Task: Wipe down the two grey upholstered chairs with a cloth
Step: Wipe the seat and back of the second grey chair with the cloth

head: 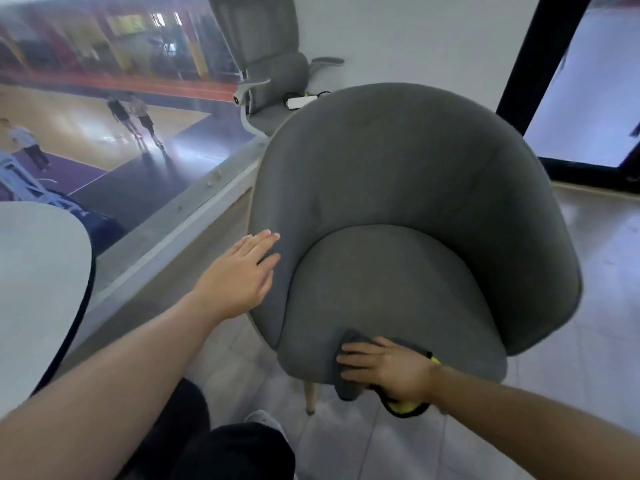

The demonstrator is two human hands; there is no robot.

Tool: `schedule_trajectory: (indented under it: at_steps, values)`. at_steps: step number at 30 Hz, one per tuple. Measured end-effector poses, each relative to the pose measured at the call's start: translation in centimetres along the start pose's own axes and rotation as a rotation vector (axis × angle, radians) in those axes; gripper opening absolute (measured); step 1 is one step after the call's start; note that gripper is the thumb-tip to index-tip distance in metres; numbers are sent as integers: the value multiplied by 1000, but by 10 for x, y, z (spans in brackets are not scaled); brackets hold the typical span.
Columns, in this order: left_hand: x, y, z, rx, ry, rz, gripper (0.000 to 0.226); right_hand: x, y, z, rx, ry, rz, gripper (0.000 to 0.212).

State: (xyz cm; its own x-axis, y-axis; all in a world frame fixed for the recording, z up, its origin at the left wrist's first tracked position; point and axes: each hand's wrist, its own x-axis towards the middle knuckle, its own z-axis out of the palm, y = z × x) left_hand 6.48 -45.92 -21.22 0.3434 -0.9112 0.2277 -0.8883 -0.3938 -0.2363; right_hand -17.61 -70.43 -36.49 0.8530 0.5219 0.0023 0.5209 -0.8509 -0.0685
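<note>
Cloth (346,368), grey with a yellow, black-edged part showing beneath the wrist, pressed flat under the right hand (384,370) on the front edge of the seat of the near grey chair (398,174). Draped over that edge, one grey fold hanging down just left of the hand, beside a pale wooden chair leg (310,396). Right hand palm-down, fingers spread and pointing left across the cloth, pinning rather than gripping it; forearm coming in from the lower right. Left hand (239,271) open and flat, fingers together and extended, resting against the outer left side of the curved backrest, holding nothing; left arm stretched long from the lower left corner. Well apart from the cloth, on the opposite side of the seat cushion. Second grey chair (273,60), an office type with white frame and armrests, farther back against the white wall, untouched. White rounded surface (38,271) at the left edge, near the left forearm. Glass pane (104,109) beyond, overlooking a sports court with small figures. Dark trousers at the bottom, above pale floor tiles.
</note>
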Motion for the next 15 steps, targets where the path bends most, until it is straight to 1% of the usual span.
schedule_trajectory:
  at_steps: [3,6,8,11,13,15]
  values:
    - [24,-11,-1,-38,46,-105,50,17,48,-35,66,142,244,55]
    - [49,-8,9,-84,39,-233,62,54,106,-57,119,230,388,48]
    - [56,-4,18,-84,38,-282,68,88,145,-62,143,292,484,45]
    - [55,1,20,-61,8,-293,75,140,199,-65,209,287,592,48]
    - [54,0,19,-44,-15,-280,77,171,224,-57,315,230,703,51]
    - [54,-1,19,-51,-5,-281,76,189,231,-33,424,170,828,53]
